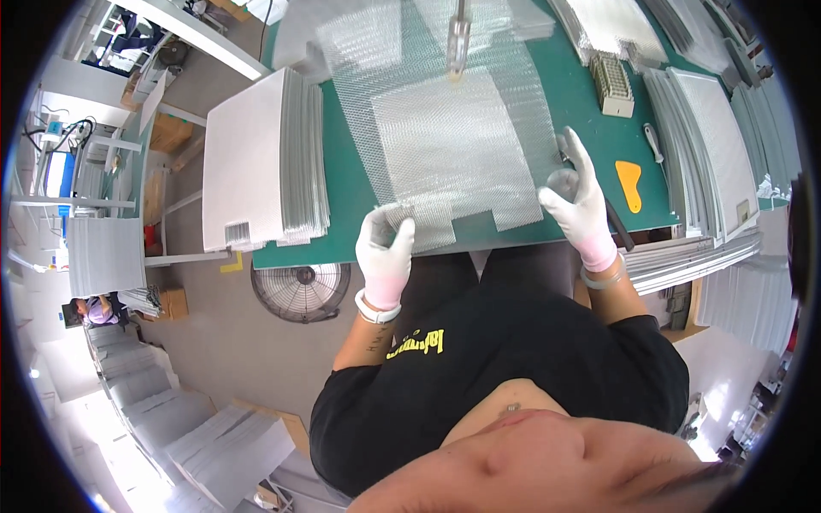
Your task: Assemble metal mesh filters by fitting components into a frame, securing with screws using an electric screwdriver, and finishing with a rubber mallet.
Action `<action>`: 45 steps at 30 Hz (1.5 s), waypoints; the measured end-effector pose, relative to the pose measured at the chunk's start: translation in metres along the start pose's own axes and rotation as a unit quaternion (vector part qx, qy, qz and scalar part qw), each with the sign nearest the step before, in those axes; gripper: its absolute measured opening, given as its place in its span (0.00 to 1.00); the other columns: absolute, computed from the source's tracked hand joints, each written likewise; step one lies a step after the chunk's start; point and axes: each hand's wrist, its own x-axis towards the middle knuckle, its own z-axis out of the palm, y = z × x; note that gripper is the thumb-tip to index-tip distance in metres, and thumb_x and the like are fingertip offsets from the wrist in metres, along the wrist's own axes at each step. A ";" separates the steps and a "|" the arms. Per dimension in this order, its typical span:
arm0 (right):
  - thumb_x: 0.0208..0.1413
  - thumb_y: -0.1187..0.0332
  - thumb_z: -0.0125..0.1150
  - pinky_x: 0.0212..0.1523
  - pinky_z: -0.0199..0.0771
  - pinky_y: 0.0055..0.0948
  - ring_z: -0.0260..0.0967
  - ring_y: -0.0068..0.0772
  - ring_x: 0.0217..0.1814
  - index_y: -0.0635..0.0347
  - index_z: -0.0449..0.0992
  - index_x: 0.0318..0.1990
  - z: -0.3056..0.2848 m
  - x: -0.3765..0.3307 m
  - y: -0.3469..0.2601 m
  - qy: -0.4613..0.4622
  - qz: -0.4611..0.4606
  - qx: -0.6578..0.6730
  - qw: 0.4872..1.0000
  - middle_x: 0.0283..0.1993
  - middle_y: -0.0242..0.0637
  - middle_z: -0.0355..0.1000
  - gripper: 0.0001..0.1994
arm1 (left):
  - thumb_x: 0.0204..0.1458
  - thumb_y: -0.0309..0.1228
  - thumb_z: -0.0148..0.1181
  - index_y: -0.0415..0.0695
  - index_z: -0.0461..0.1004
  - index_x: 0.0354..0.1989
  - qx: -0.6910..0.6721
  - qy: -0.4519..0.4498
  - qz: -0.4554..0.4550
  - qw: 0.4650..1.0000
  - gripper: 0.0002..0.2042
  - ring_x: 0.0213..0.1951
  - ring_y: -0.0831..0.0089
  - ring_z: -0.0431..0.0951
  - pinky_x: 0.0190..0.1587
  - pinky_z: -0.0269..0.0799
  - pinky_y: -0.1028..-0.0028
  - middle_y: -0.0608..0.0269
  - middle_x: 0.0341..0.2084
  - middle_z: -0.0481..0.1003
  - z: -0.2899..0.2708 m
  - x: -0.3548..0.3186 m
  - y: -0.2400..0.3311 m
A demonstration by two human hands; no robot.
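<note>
A silvery mesh sheet (457,145) with notches in its near edge lies on a larger, translucent mesh sheet (534,103) on the green table (346,205). At its near left corner, my left hand (385,256), in a white glove, curls thumb and forefinger close together on the edge. My gloved right hand (586,209) is beside the near right corner, thumb and fingers spread apart. A clear, roundish object (564,182) shows between them; whether the hand touches it cannot be made out. Above the mesh hangs a clear-handled tool (458,47) with a metal shaft.
Stacked white-faced panels (244,162) stand at the left, with more framed panels (710,145) at the right. A yellow scraper (629,184), a white-handled tool (653,143) and a ribbed beige block (613,85) lie on the right side. A fan (301,291) stands below the table's left edge.
</note>
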 end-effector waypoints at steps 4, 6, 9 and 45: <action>0.47 0.73 0.68 0.61 0.65 0.34 0.61 0.43 0.67 0.63 0.59 0.67 0.003 -0.016 0.014 0.003 -0.156 -0.211 0.965 0.66 0.48 0.61 0.38 | 0.52 0.17 0.60 0.37 0.71 0.47 0.003 0.008 -0.026 1.000 0.13 0.38 0.81 0.74 0.40 0.71 0.81 0.65 0.38 0.75 -0.004 -0.028 -0.004; 0.46 0.75 0.65 0.63 0.63 0.36 0.62 0.47 0.65 0.64 0.61 0.65 0.005 -0.018 0.018 0.019 -0.172 -0.220 0.960 0.63 0.51 0.63 0.35 | 0.53 0.19 0.61 0.38 0.70 0.47 0.004 -0.064 -0.056 0.996 0.14 0.39 0.81 0.73 0.38 0.70 0.82 0.65 0.39 0.74 -0.004 -0.023 0.011; 0.47 0.74 0.65 0.62 0.65 0.36 0.65 0.49 0.62 0.64 0.65 0.62 0.010 -0.020 0.013 -0.007 -0.187 -0.243 0.952 0.59 0.52 0.65 0.31 | 0.55 0.26 0.62 0.35 0.67 0.54 -0.068 -0.047 -0.104 0.991 0.19 0.36 0.81 0.73 0.38 0.71 0.79 0.65 0.38 0.75 -0.014 -0.015 -0.009; 0.50 0.64 0.63 0.55 0.72 0.38 0.67 0.52 0.58 0.60 0.65 0.60 0.030 0.000 0.070 -0.059 -0.103 -0.414 0.902 0.64 0.49 0.60 0.29 | 0.50 0.39 0.65 0.36 0.61 0.62 0.543 -0.021 0.049 0.838 0.33 0.46 0.51 0.78 0.47 0.75 0.62 0.44 0.48 0.74 0.000 0.002 -0.044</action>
